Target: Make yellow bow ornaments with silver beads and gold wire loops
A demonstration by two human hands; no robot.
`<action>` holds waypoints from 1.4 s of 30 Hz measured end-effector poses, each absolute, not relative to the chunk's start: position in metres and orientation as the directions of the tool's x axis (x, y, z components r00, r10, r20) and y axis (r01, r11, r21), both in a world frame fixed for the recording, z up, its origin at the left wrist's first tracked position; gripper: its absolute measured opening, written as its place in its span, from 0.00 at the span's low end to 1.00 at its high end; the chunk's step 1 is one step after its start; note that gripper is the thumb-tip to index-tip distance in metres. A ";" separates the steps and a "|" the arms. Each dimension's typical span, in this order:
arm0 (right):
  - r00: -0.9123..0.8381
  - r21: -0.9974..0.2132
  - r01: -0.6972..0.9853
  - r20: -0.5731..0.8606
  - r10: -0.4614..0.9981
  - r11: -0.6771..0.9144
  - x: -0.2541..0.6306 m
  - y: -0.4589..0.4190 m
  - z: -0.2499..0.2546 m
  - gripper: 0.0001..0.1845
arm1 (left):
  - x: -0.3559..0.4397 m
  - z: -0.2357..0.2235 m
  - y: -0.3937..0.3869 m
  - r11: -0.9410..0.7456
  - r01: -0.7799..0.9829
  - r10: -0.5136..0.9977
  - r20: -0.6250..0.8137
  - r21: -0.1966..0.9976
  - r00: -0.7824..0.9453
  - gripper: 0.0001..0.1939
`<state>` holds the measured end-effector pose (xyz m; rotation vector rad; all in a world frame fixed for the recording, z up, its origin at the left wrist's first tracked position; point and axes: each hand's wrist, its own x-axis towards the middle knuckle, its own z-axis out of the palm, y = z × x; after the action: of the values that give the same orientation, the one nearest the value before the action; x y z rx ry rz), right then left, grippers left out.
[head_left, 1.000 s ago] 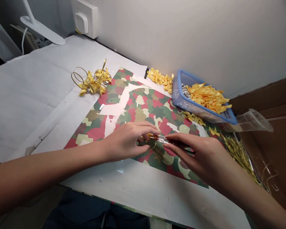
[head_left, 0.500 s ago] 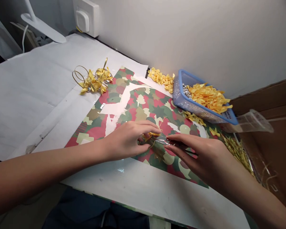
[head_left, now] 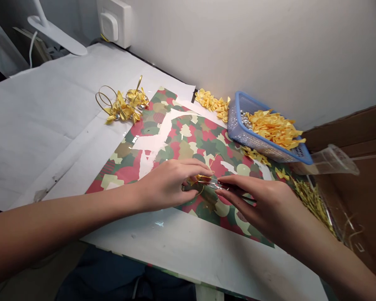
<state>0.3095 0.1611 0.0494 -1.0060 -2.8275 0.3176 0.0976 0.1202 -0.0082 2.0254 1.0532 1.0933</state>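
Note:
Over the patterned paper (head_left: 203, 138), my left hand (head_left: 172, 184) is closed around a yellow ribbon bow (head_left: 192, 179), most of which its fingers hide. A thin gold wire loop (head_left: 201, 191) shows just below it. My right hand (head_left: 263, 198) pinches a pair of metal tweezers (head_left: 213, 184) between thumb and fingers. The tweezers' tips reach left to the bow, between the fingers of my left hand; exactly what they grip is too small to tell. Several gold wire rings with yellow bows and silver bells (head_left: 122, 106) lie at the upper left.
A blue basket (head_left: 260, 138) of yellow ribbon bows stands at the back right against the wall. Loose yellow bows (head_left: 211, 101) lie beside it. A clear plastic cup (head_left: 332, 161) lies on its side at right, near a bundle of gold wires (head_left: 313, 200). A white lamp base (head_left: 59, 37) is far left.
The tweezers' arms look closer together than before, and my right hand has moved very slightly left. My left hand holds its place.

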 end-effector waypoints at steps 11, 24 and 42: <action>-0.757 -0.275 0.621 0.033 0.653 0.734 0.306 0.164 0.051 0.08 | 0.098 -0.007 0.121 -0.488 0.370 0.863 0.375 0.790 0.338 0.20; -0.719 -0.394 0.646 -0.026 0.695 0.654 0.301 0.167 0.051 0.07 | 0.098 -0.009 0.119 -0.512 0.366 0.854 0.413 0.777 0.317 0.21; -0.686 -0.483 0.657 -0.065 0.725 0.579 0.302 0.169 0.049 0.08 | 0.099 -0.009 0.120 -0.498 0.382 0.862 0.396 0.779 0.317 0.23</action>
<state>0.3016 0.1686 0.0493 -1.1738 -2.6652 0.7284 0.0992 0.1204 -0.0095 2.0255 1.0952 1.1124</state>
